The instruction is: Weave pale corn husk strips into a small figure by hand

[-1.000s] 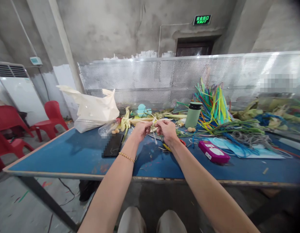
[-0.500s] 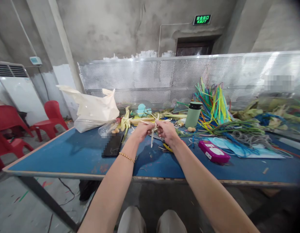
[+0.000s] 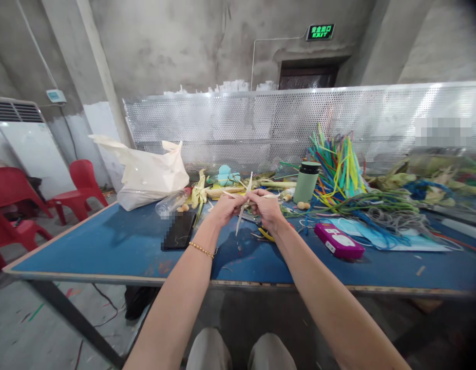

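Both hands out over the desk [image 3: 107, 245], near the middle, raised above its surface. Left hand [image 3: 226, 208]: fingers curled in, thumb and index pinched together with hardly any gap, gripping pale strips [image 3: 240, 222]. Right hand [image 3: 265, 208]: same pinch on the same strips, just beside the left, thumb and index tips nearly meeting the left's. Strips cross between the 2 hands: 1 end up and slightly right, 1 hanging down below the fingers, 1 out left past the left hand, 1 out right past the right. Exact crossing hidden by fingers, can't tell if knotted. Gold bracelet [image 3: 201, 250] on left wrist. Phone [image 3: 184, 231], black, flat on desk left of left hand. Clear bottle [image 3: 169, 203] lying behind phone, beside white bag [image 3: 155, 174]. Pale husk [image 3: 200, 189] and small wooden balls [image 3: 183, 207] between bottle and hands. Yellow-handled tool [image 3: 266, 235] under right hand, partly covered by it. Green flask [image 3: 306, 186] upright, right of and behind right hand; 2 more wooden balls at its foot. Colored straws [image 3: 345, 167] bunched right of flask, cords [image 3: 395, 218] in front of them. Purple box [image 3: 339, 241] nearer the front edge, touching or just beside blue masks [image 3: 409, 240]. Perforated metal panel [image 3: 230, 121] behind desk.
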Demonstrator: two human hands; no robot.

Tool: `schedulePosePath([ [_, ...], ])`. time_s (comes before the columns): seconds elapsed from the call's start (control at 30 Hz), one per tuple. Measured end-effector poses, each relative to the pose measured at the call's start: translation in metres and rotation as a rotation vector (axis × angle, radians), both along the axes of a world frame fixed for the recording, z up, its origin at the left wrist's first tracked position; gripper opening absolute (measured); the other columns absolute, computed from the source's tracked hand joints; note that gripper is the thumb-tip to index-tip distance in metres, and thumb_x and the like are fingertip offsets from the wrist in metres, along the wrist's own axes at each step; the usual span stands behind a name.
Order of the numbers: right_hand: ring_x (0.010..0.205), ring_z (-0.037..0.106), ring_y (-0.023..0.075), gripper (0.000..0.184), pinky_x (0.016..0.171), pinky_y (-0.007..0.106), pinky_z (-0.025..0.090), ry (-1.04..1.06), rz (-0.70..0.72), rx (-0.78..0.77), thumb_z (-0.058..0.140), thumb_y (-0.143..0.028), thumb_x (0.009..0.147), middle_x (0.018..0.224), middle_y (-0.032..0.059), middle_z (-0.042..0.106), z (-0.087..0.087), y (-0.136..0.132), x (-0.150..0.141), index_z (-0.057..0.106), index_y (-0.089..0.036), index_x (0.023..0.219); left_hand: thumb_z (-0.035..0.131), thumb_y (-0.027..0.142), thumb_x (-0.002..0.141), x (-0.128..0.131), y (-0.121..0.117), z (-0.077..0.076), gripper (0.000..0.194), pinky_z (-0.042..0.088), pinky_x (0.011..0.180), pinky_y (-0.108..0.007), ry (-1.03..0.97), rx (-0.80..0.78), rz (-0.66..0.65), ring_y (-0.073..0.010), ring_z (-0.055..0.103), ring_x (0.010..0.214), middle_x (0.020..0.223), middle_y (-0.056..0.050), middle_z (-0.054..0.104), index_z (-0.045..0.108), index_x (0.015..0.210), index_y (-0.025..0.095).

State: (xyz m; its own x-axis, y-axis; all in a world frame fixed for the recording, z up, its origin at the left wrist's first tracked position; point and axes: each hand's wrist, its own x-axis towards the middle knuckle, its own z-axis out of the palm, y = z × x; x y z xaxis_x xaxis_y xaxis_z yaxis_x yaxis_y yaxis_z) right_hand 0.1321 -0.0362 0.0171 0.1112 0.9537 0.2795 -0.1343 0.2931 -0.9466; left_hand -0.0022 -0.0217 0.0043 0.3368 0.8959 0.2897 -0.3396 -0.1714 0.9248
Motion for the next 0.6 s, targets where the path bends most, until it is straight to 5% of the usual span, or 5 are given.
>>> schedulePosePath([
  [0.47, 0.036, 0.034, 0.0069, 0.022, 0.037, 0.022, 0.026, -0.087, -0.135, 0.024, 0.074, -0.029, 0.067, 0.041, -0.0073, 0.044, -0.003, 0.005, -0.001, 0.056, -0.02, 0.058, 0.094, 0.039, 0.055, 0.0, 0.0, -0.001, 0.051, 0.013, 0.05, -0.027, 0.023, -0.023, -0.018, -0.0041, 0.023, 0.048, 0.051, 0.007, 0.033, 0.048, 0.054, 0.017],
  [0.6, 0.047, 0.048, 0.0122, 0.018, 0.048, 0.026, 0.04, -0.247, -0.248, 0.073, 0.069, -0.032, 0.074, 0.055, -0.001, 0.058, -0.004, 0.013, 0.008, 0.061, -0.02, 0.065, 0.094, 0.033, 0.057, 0.0, 0.003, -0.004, 0.046, 0.015, 0.047, -0.027, 0.065, -0.002, 0.023, -0.0044, 0.025, 0.046, 0.048, 0.006, 0.035, 0.051, 0.054, 0.017],
])
